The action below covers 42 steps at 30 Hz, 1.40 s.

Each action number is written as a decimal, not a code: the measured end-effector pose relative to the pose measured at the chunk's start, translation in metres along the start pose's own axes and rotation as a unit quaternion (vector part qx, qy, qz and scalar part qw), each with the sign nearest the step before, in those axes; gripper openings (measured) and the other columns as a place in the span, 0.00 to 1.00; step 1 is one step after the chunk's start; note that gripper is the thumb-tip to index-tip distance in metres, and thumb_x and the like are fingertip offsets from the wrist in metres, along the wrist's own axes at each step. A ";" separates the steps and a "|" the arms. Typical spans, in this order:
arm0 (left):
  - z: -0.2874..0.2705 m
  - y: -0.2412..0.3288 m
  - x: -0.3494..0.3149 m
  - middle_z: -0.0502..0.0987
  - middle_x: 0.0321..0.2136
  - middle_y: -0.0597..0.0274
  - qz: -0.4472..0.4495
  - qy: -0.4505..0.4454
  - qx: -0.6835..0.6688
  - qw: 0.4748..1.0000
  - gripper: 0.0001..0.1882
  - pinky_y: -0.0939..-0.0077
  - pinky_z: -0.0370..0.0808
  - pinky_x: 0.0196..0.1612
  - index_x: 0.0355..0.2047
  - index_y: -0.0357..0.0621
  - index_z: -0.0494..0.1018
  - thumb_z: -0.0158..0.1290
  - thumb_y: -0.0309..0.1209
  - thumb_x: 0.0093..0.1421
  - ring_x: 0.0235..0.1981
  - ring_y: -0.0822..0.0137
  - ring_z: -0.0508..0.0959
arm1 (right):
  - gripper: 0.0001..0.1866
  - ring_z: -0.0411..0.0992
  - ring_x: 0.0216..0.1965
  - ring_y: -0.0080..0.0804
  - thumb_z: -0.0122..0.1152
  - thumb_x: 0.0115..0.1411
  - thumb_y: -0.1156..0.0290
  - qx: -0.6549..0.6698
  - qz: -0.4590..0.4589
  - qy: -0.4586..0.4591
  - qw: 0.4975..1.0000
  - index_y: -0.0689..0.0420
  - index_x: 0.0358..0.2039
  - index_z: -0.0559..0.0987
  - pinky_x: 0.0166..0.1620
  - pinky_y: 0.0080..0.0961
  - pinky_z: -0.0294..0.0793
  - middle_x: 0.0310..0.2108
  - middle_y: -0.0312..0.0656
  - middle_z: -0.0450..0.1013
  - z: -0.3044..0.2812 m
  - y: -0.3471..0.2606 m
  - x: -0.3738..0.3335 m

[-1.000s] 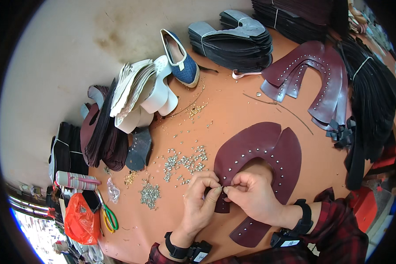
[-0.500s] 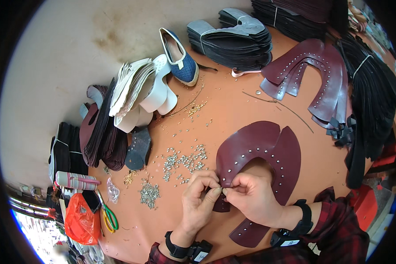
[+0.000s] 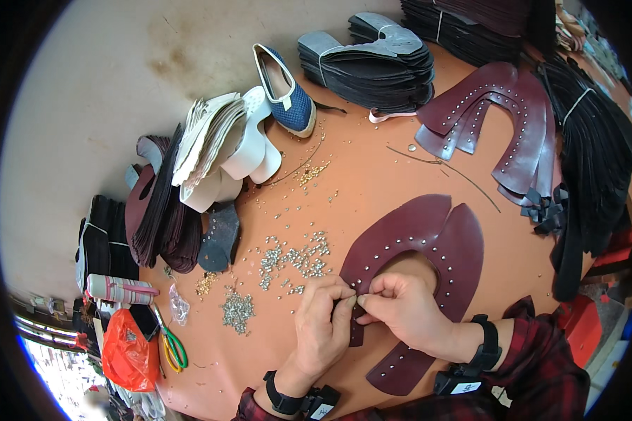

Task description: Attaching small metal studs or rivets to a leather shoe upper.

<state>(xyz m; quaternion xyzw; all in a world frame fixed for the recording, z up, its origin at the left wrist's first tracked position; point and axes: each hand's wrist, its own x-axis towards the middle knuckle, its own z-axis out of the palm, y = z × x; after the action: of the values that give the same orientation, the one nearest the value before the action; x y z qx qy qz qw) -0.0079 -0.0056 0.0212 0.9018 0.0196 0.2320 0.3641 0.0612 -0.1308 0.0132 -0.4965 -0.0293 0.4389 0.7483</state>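
A maroon, horseshoe-shaped leather shoe upper lies on the orange-brown tabletop, with a row of silver studs along its inner curve and a slit in its far edge. At the left arm of this piece, my left hand pinches the leather edge between thumb and fingers. My right hand is closed opposite it, thumb and forefinger pressed together at the same edge, fingertips almost touching the left ones. Whether a stud sits between the right fingertips is too small to tell. Left of my hands, loose silver studs lie in a heap, with others scattered beyond.
Studded maroon uppers overlap at the far right, beside bundled black pieces. A blue shoe stands at the back near tied stacks. White pieces, green-and-yellow-handled scissors and a red plastic bag line the left.
The leather upper has turned slightly under my hands, its far end shifting right and its left arm tilting. Both hands stay at the same edge, the left fingers drawn slightly closer together.
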 end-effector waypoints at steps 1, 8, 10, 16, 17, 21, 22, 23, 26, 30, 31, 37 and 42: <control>-0.001 0.000 -0.001 0.70 0.28 0.55 -0.008 0.007 0.012 1.000 0.06 0.74 0.69 0.29 0.27 0.37 0.67 0.50 0.16 0.49 0.27 0.62 0.71 | 0.02 0.70 0.25 0.19 0.52 0.54 0.80 -0.002 0.002 -0.003 1.000 0.66 0.26 0.70 0.32 0.17 0.76 0.25 0.38 0.69 0.001 0.000 0.001; -0.043 -0.034 0.003 0.69 0.25 0.62 -0.125 0.157 -0.031 0.979 0.05 0.82 0.66 0.27 0.29 0.36 0.68 0.50 0.18 0.50 0.26 0.73 0.69 | 0.06 0.70 0.26 0.20 0.53 0.55 0.77 0.032 0.012 0.043 0.999 0.67 0.31 0.70 0.31 0.18 0.76 0.27 0.38 0.70 0.000 -0.004 0.001; -0.067 -0.048 0.005 0.68 0.21 0.67 -0.266 0.238 -0.165 0.920 0.07 0.85 0.65 0.27 0.31 0.36 0.69 0.51 0.18 0.49 0.23 0.77 0.67 | 0.06 0.71 0.28 0.23 0.50 0.56 0.77 0.035 0.028 0.041 0.998 0.66 0.32 0.70 0.31 0.21 0.77 0.29 0.40 0.70 -0.002 -0.001 0.000; -0.097 -0.074 -0.009 0.70 0.21 0.67 -0.280 0.094 -0.102 0.950 0.03 0.86 0.66 0.26 0.25 0.35 0.71 0.52 0.18 0.48 0.22 0.79 0.69 | 0.09 0.72 0.33 0.31 0.41 0.57 0.77 0.077 0.050 0.005 0.996 0.63 0.38 0.66 0.33 0.29 0.77 0.35 0.42 0.69 0.008 -0.010 -0.003; -0.093 -0.067 -0.006 0.71 0.21 0.62 -0.245 0.073 -0.049 0.965 0.03 0.81 0.68 0.26 0.24 0.35 0.72 0.53 0.19 0.46 0.23 0.72 0.72 | 0.09 0.72 0.33 0.31 0.41 0.57 0.77 0.073 0.051 0.003 0.996 0.63 0.38 0.66 0.33 0.29 0.77 0.35 0.42 0.69 0.007 -0.009 -0.002; -0.076 -0.062 0.004 0.72 0.24 0.54 -0.163 -0.030 0.069 0.984 0.05 0.68 0.70 0.31 0.24 0.38 0.73 0.53 0.23 0.43 0.27 0.56 0.73 | 0.08 0.71 0.30 0.27 0.40 0.57 0.78 0.079 0.030 0.031 0.996 0.63 0.37 0.66 0.36 0.31 0.77 0.33 0.39 0.69 0.001 -0.011 -0.005; -0.077 -0.062 0.001 0.72 0.24 0.54 -0.167 -0.028 0.073 0.983 0.05 0.68 0.70 0.31 0.24 0.38 0.73 0.53 0.23 0.43 0.27 0.56 0.73 | 0.07 0.70 0.29 0.25 0.41 0.57 0.78 0.083 0.029 0.028 0.996 0.63 0.36 0.66 0.37 0.31 0.76 0.32 0.39 0.69 0.001 -0.009 -0.004; -0.077 -0.063 -0.001 0.72 0.23 0.56 -0.141 -0.024 0.113 0.983 0.05 0.72 0.70 0.29 0.23 0.38 0.73 0.54 0.22 0.43 0.25 0.61 0.73 | 0.07 0.70 0.29 0.25 0.41 0.57 0.78 0.085 0.032 0.024 0.996 0.63 0.36 0.66 0.37 0.31 0.76 0.32 0.39 0.69 0.003 -0.009 -0.003; -0.075 -0.067 -0.004 0.72 0.22 0.58 -0.128 -0.019 0.164 0.978 0.05 0.75 0.69 0.27 0.23 0.37 0.72 0.54 0.21 0.42 0.24 0.65 0.73 | 0.06 0.69 0.26 0.22 0.42 0.56 0.78 0.085 0.043 0.031 0.995 0.63 0.34 0.67 0.37 0.30 0.76 0.30 0.38 0.68 0.008 -0.011 -0.001; -0.079 -0.063 -0.006 0.73 0.26 0.55 -0.234 -0.036 0.159 0.959 0.05 0.67 0.70 0.33 0.23 0.39 0.73 0.53 0.24 0.43 0.31 0.55 0.73 | 0.06 0.69 0.27 0.21 0.43 0.56 0.78 0.074 0.045 0.031 0.996 0.63 0.33 0.68 0.37 0.28 0.76 0.29 0.37 0.68 0.006 -0.009 0.000; -0.080 -0.062 -0.006 0.73 0.26 0.55 -0.233 -0.035 0.159 0.959 0.05 0.67 0.70 0.33 0.23 0.39 0.73 0.53 0.24 0.43 0.31 0.55 0.73 | 0.06 0.69 0.27 0.21 0.43 0.56 0.78 0.071 0.044 0.026 0.996 0.63 0.33 0.69 0.36 0.28 0.76 0.29 0.36 0.68 0.005 -0.009 -0.001; -0.080 -0.058 -0.003 0.71 0.21 0.58 -0.202 -0.052 0.160 0.965 0.08 0.73 0.69 0.27 0.23 0.38 0.72 0.57 0.22 0.40 0.25 0.65 0.73 | 0.06 0.70 0.28 0.21 0.44 0.56 0.77 0.058 0.041 0.017 0.997 0.63 0.33 0.70 0.36 0.26 0.76 0.29 0.35 0.69 0.007 -0.009 -0.003; -0.074 -0.057 -0.003 0.71 0.25 0.55 -0.173 -0.059 0.194 0.964 0.07 0.66 0.70 0.30 0.23 0.40 0.72 0.56 0.29 0.45 0.29 0.54 0.73 | 0.06 0.70 0.29 0.22 0.45 0.56 0.78 0.062 0.033 0.018 0.997 0.63 0.33 0.70 0.36 0.26 0.76 0.30 0.36 0.69 0.006 -0.006 -0.004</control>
<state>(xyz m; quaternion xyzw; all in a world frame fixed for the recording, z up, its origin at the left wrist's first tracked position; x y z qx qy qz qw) -0.0351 0.0836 0.0277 0.9502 0.1983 0.1032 0.2172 0.0601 -0.1300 0.0226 -0.4579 0.0279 0.4554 0.7630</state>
